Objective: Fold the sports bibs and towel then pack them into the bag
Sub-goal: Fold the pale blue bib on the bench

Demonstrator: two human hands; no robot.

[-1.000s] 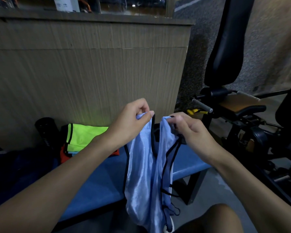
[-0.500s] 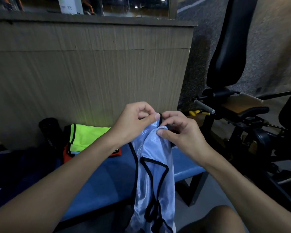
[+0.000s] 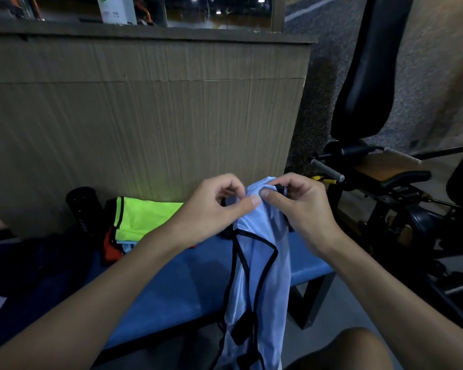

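The left hand (image 3: pixel 211 209) and right hand (image 3: pixel 300 206) were together, both pinching the top of the bib (image 3: pixel 262 276) — it hung straight down from them, long axis vertical, across the counter's (image 3: pixel 171 284) front edge. The pile (image 3: pixel 142 220) lay nearer the left hand.

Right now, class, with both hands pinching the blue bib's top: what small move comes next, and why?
Probably lay the light blue bib onto the blue bench and fold it in half. The left hand and right hand pinch its top together, yet the rest hangs loose in front of the bench; the yellow bib already lies folded there.
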